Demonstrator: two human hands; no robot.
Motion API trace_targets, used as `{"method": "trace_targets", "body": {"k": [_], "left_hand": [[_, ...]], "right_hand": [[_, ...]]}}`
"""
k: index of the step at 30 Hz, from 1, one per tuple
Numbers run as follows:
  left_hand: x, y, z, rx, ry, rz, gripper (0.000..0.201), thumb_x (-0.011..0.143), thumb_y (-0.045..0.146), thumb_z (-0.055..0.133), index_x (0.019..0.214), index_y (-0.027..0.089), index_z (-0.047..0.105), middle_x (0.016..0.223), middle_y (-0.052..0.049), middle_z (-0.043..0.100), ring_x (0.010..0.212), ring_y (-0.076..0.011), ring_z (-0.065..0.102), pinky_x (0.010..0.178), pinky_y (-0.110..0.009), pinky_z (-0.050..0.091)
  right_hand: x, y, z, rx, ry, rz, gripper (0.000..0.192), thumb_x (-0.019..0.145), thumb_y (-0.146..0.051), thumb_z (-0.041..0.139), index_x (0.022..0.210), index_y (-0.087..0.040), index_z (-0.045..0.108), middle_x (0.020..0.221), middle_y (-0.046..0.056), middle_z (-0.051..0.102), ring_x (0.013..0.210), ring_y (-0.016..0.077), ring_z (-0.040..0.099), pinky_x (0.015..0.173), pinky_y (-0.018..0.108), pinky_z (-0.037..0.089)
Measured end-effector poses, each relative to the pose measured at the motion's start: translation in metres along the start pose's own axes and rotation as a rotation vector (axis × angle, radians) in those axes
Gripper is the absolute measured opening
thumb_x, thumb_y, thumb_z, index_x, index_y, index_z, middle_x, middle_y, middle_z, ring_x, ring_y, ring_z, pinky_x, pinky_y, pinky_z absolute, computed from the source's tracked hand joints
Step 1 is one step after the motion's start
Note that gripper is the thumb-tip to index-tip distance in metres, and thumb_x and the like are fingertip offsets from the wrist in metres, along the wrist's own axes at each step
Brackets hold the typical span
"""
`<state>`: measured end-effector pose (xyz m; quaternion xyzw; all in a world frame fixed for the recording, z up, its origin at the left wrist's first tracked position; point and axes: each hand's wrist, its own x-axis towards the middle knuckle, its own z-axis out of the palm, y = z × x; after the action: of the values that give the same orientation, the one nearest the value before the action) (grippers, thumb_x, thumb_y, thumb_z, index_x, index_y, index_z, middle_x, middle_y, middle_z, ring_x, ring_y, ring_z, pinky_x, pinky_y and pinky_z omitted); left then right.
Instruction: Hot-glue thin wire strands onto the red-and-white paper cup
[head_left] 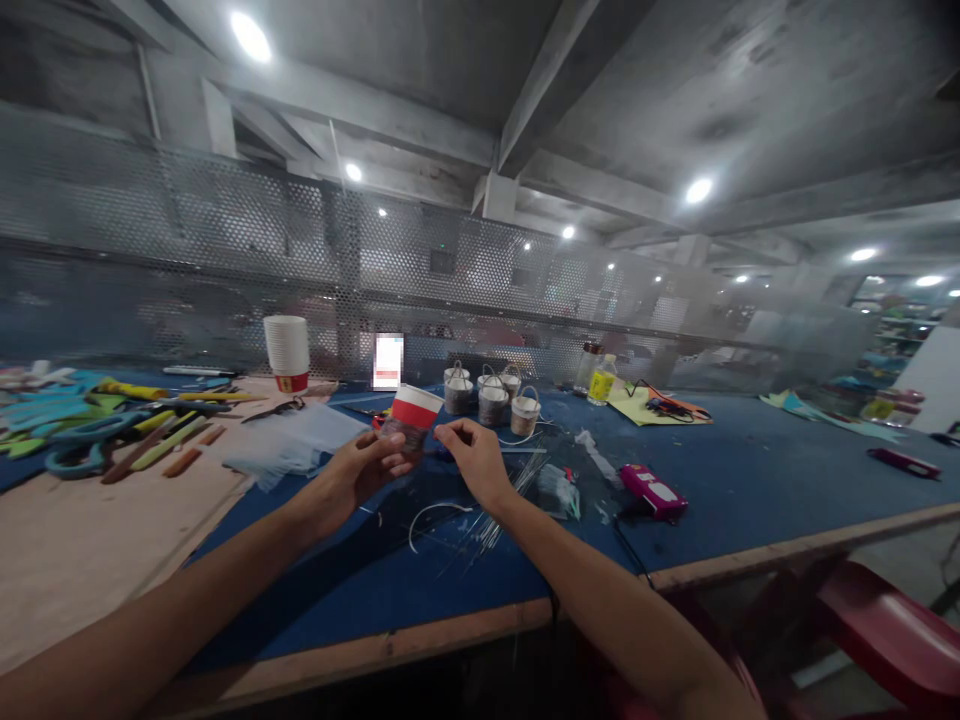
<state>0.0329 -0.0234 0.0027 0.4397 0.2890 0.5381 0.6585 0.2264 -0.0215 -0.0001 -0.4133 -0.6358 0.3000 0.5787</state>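
My left hand grips a small paper cup with a red and white rim and a grey wrapped body, held tilted above the blue table mat. Beside the cup, my right hand has its fingers pinched together near the cup's side; whether it holds something thin I cannot tell. Below the hands lie a curved white wire and several thin clear strips.
Several small wrapped bucket cups with handles stand behind the hands. A stack of paper cups sits back left, tools and scissors at left, a pink device at right, bottles behind. A red stool is lower right.
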Motion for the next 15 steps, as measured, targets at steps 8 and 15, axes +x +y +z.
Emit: {"method": "trace_targets", "body": {"k": [8, 15], "left_hand": [[0.0025, -0.0018, -0.0062, -0.008, -0.086, -0.048, 0.030, 0.083, 0.026, 0.082, 0.109, 0.013, 0.078, 0.108, -0.013, 0.082, 0.095, -0.0213, 0.077, 0.092, -0.030, 0.060], [-0.0009, -0.0017, -0.0060, -0.045, -0.112, -0.101, 0.032, 0.085, 0.028, 0.080, 0.114, 0.015, 0.078, 0.115, -0.015, 0.081, 0.102, -0.0247, 0.077, 0.098, -0.034, 0.059]], "right_hand": [[-0.0036, -0.0044, -0.0002, -0.036, 0.009, -0.063, 0.032, 0.090, -0.048, 0.065, 0.082, -0.017, 0.072, 0.073, 0.000, 0.064, 0.069, 0.0151, 0.054, 0.066, 0.026, 0.042], [-0.0037, -0.0052, -0.0001, -0.050, -0.007, -0.078, 0.031, 0.091, -0.047, 0.062, 0.081, -0.018, 0.067, 0.073, -0.001, 0.063, 0.069, 0.0149, 0.053, 0.066, 0.026, 0.042]]}}
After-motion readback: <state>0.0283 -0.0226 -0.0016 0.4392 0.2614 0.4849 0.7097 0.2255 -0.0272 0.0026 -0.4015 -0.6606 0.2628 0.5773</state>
